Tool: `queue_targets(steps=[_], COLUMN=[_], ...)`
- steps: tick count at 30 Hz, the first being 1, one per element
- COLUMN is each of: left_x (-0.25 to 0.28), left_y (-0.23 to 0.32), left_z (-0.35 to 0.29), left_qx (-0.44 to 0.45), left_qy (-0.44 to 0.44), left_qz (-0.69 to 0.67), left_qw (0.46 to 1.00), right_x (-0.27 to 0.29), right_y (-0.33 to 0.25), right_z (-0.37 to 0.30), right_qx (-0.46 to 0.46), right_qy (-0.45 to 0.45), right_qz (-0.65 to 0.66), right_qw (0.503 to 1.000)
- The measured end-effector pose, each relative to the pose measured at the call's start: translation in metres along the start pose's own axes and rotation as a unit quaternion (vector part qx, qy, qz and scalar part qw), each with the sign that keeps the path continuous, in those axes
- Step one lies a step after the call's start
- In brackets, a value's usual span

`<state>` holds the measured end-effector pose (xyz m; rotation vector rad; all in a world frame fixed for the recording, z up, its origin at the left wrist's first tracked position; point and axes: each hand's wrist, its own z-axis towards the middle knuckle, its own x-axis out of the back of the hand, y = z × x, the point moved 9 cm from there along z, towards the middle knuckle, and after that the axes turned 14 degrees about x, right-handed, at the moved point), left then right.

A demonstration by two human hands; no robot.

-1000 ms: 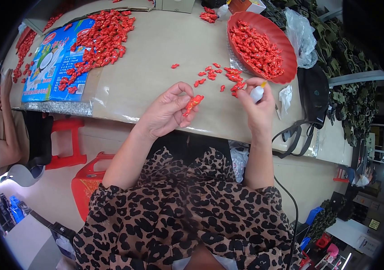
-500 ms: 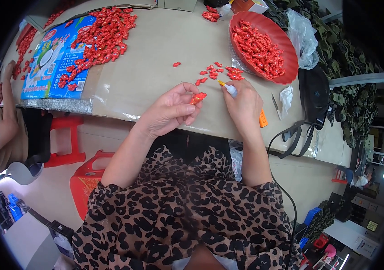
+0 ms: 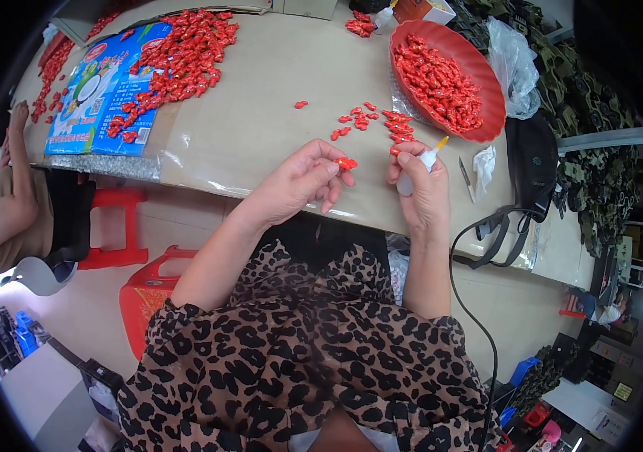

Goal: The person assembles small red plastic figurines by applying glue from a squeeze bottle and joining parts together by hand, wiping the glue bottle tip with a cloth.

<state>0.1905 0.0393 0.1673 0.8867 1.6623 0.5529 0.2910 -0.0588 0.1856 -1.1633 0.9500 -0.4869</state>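
Observation:
My left hand (image 3: 303, 181) pinches a small glossy red figurine piece (image 3: 346, 163) between thumb and fingers above the table's near edge. Facing it, my right hand (image 3: 423, 181) is closed round a white squeeze bottle (image 3: 427, 160) with a thin yellow nozzle, which points up and to the right. The right fingertips also pinch a small red bead-like piece (image 3: 394, 151). A gap separates the two hands. Beyond them, several loose small red pieces (image 3: 357, 119) and a short row of larger ones (image 3: 399, 126) lie on the table.
A red scalloped bowl (image 3: 493, 120) of red pieces stands far right. At the far left, a red heap (image 3: 189, 64) partly covers a blue printed sheet (image 3: 73, 139). A blade (image 3: 466, 177), a crumpled tissue (image 3: 483, 167) and a black bag (image 3: 529, 166) lie right. Another person's arm (image 3: 20, 162) is at left.
My right hand has swung the bottle's nozzle from pointing left to pointing up and right, and now a small red piece shows at its fingertips. My left hand still holds its red piece.

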Motion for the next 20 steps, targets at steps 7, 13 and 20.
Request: queue_targets(steps=[7,13,20], left_x=[-0.005,-0.007,-0.011], left_y=[0.001,0.001,-0.001], left_z=[-0.003,-0.007,-0.009], left_qx=[-0.030,-0.042,-0.021], left_qy=[0.025,0.033,0.027], left_qz=[0.068,0.124,0.191], left_qw=[0.997,0.991,0.981], right_x=[-0.011,-0.024,-0.030], right_y=[0.004,-0.005,-0.012], right_z=[-0.020,-0.027,-0.029], right_qx=[0.043,0.143,0.197], right_qy=[-0.018,-0.077,-0.137], right_qz=[-0.037,-0.075,-0.157], right_qw=[0.998,0.984,0.958])
